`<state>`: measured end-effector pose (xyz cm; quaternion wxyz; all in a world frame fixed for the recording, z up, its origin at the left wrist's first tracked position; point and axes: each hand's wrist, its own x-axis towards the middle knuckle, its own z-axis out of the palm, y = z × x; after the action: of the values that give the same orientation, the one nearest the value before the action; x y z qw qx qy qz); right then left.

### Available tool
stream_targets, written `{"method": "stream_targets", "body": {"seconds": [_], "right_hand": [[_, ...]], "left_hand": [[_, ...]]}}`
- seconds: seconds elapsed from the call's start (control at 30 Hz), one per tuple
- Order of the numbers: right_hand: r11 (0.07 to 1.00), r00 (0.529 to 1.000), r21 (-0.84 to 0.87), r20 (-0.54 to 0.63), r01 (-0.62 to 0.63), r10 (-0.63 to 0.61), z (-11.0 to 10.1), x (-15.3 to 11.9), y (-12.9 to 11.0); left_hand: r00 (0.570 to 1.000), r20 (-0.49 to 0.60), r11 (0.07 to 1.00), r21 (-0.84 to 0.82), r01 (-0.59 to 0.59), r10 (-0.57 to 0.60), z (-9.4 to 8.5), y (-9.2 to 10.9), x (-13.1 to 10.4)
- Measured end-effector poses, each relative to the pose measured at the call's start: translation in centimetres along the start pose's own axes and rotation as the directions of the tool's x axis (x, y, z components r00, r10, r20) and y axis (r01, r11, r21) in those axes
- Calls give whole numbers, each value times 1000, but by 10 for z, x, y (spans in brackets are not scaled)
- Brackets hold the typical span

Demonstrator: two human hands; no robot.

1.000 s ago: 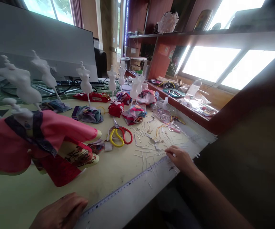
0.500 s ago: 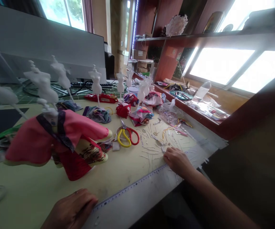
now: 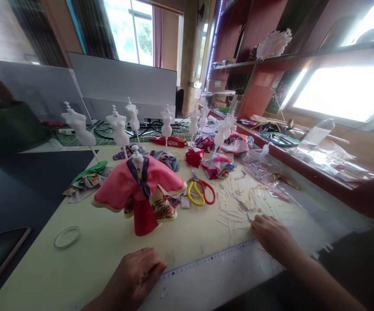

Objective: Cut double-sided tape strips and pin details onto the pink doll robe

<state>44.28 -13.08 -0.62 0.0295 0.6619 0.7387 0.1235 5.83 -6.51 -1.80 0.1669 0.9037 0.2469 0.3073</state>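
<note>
My left hand rests on the table's near edge with its fingers curled closed, at the left end of a ruler. Whether it grips the ruler is hidden. My right hand is closed beyond the ruler's right end, fingertips down among thin white strips. A slim silvery piece lies against those fingertips; what they pinch is too small to make out. Left of centre stands a small dress form in a pink wide-sleeved robe. Scissors with one yellow and one red handle lie right of it.
Several white dress forms stand behind, with bundles of cloth around them. A white ring lies at left, near a dark tablet-like slab. Monitors stand at the back; a cluttered ledge runs along the right.
The view has swung left, so everything appears farther right and the dark slab has come into view. Both hands keep nearly the same places along the ruler.
</note>
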Motion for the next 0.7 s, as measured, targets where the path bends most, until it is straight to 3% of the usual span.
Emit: {"method": "stream_targets", "body": {"seconds": [0.47,0.7], "right_hand": [[977,989,151,24,-147,145,-4,-4,6],[954,987,263,107,-141,117,-17,-4,17]], "left_hand": [[1000,11,999,-53,2,-1,-4,3,4],[1000,11,996,-89,17,-16,-2,0,4]]}}
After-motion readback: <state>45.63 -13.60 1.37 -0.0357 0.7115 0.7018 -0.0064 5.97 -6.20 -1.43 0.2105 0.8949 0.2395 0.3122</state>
